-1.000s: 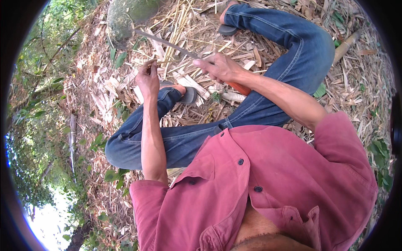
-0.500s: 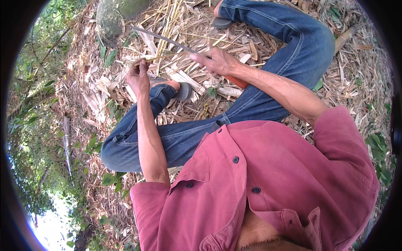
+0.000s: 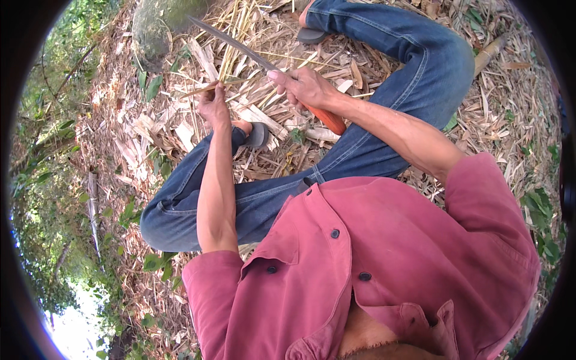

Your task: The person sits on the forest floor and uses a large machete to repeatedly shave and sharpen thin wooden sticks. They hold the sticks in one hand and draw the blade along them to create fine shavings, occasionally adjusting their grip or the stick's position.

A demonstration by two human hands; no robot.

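Note:
My right hand [image 3: 309, 87] is closed round a long knife [image 3: 231, 43]. Its narrow grey blade points up and to the left, and part of its orange-red handle shows below my fist. To the left of it, my left hand [image 3: 215, 109] pinches a thin yellow-brown bamboo strip [image 3: 197, 92]. One end of the strip sticks out left of my fingers; the other runs toward the knife, below the blade. Whether strip and blade touch, I cannot tell. Both hands are held above the ground between my bent legs.
Dry shavings and split pieces [image 3: 264, 114] litter the ground. A mossy rounded stone [image 3: 155, 36] lies at the far left, with pale thin strips [image 3: 237, 30] beside it. My sandalled feet are close by. A pole [image 3: 491, 54] lies beyond my right knee; green plants [image 3: 48, 150] grow at left.
My left hand has shifted right with the strip, nearer the knife, and more of the strip shows left of the fingers. The knife has tilted slightly, showing more of its handle.

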